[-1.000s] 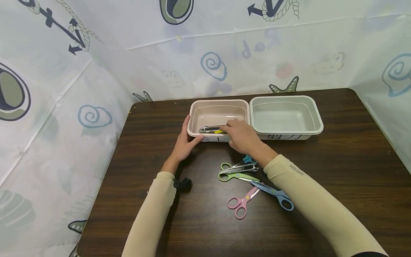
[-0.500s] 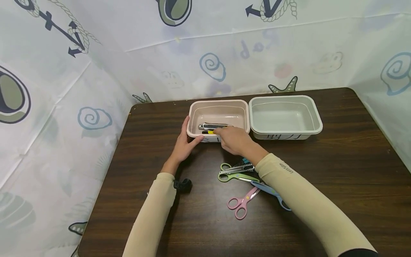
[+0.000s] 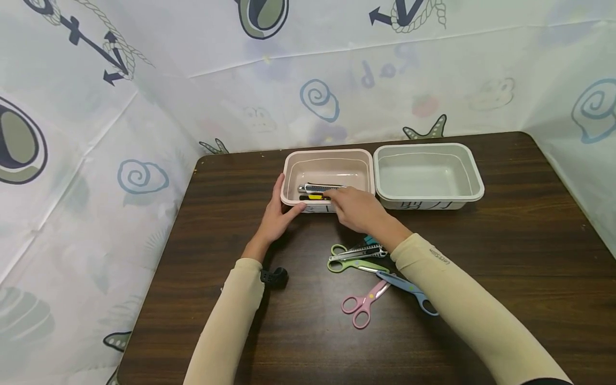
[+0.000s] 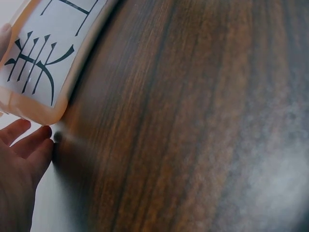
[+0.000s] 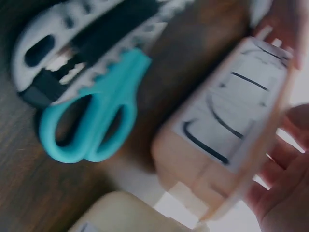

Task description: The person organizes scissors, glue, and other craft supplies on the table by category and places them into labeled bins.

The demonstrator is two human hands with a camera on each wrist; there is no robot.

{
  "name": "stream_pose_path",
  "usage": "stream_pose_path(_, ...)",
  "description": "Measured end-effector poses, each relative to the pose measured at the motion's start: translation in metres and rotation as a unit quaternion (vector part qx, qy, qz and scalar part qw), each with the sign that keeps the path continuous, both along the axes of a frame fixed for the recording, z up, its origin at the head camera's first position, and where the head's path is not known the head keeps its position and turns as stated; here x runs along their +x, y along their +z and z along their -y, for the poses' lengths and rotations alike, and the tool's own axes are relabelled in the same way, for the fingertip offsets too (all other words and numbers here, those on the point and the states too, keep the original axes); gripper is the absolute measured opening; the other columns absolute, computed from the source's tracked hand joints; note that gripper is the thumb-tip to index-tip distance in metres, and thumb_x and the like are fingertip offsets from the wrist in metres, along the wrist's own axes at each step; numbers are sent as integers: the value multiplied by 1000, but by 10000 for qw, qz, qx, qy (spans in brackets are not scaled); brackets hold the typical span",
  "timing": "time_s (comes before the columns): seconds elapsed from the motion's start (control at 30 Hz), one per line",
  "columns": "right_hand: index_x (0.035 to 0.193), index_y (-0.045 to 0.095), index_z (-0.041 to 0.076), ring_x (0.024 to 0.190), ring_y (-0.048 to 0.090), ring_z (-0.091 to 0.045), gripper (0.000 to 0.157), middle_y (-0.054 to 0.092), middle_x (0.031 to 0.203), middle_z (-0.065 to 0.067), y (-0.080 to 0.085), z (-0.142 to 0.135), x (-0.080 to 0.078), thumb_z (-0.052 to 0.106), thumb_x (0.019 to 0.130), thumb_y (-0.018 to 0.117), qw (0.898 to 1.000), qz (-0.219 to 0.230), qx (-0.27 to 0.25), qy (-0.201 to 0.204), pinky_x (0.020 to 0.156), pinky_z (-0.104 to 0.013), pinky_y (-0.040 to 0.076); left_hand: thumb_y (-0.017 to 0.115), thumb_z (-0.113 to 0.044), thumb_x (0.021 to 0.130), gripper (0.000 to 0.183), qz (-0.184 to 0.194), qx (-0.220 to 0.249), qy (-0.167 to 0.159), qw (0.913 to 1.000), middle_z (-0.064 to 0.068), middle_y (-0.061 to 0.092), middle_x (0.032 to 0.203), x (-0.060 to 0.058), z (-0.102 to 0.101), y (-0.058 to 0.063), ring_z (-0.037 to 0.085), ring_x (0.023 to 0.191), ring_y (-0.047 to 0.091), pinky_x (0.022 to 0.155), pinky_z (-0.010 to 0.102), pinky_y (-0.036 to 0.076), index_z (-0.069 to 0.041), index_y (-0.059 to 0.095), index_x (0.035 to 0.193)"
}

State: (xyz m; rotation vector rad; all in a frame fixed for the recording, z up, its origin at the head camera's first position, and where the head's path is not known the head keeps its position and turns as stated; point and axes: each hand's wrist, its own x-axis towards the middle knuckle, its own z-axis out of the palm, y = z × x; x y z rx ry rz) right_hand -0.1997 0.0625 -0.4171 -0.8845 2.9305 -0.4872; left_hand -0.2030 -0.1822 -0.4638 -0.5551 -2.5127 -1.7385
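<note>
My left hand is at the left front corner of the pink bin, thumb along the front rim and straight fingers against the side. In the left wrist view its fingertips are right at the corner. My right hand reaches over the front rim, loosely bent fingers overlapping the right end of a yellow-and-black utility knife; the fingertips are partly hidden inside the bin. Behind that lies a silver-and-black utility knife. In the right wrist view the right hand hangs over the rim with its fingers apart.
A pale grey-green bin adjoins on the right. In front are a silver utility knife, green scissors, teal-handled scissors, blue scissors and pink scissors. A printed curtain stands behind the table.
My right hand moved left in the pink bin, then slightly back right. The yellow-and-black knife shifted left, and more of it now shows beyond the fingers. My left hand stayed put.
</note>
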Motion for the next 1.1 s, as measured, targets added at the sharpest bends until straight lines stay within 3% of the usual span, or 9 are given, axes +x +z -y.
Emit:
stream_pose_path(0.17,140,55,18,117,56,-25,40,61,130,-7,19,-12,11,22,100,55,9991,-221,-364,-25,85,-47,49,70,-9,92,92,5,-19,19,10000,30,29,151,-1,1,0,45,128,44,100,53,40,-3,5,157)
stream_pose_path(0.3,139,56,17,113,58,-24,40,61,127,-7,32,-22,23,22,99,57,9973,-359,-634,90,86,-47,49,70,-9,91,92,-4,-76,64,10000,30,31,150,-1,1,-1,45,127,46,99,51,41,-4,6,157)
stream_pose_path(0.47,133,62,14,101,60,-22,36,64,118,-6,36,-33,43,19,97,60,9946,-454,-842,400,83,-44,49,70,-10,92,92,-57,-126,93,9999,30,31,150,-1,1,-1,45,127,46,99,52,41,-5,6,157)
stream_pose_path(0.6,128,66,14,104,61,-20,32,65,118,-3,29,-38,63,20,96,63,9947,-239,-815,579,84,-43,49,70,-10,91,91,-76,-157,125,9998,30,31,150,0,1,-1,46,126,46,99,54,40,-4,7,157)
stream_pose_path(0.77,127,66,14,107,61,-21,35,63,119,-2,16,-40,84,21,93,68,9973,212,-513,482,82,-43,51,70,-10,91,92,-99,-125,88,9998,31,30,150,0,1,0,47,127,45,100,55,39,-3,7,157)
stream_pose_path(1.1,120,69,10,94,55,-24,39,56,102,-5,-23,-47,97,6,82,76,9996,47,-216,187,72,-41,50,70,-9,91,92,-40,-49,21,10000,30,27,152,-1,1,0,46,130,42,102,52,39,-3,6,157)
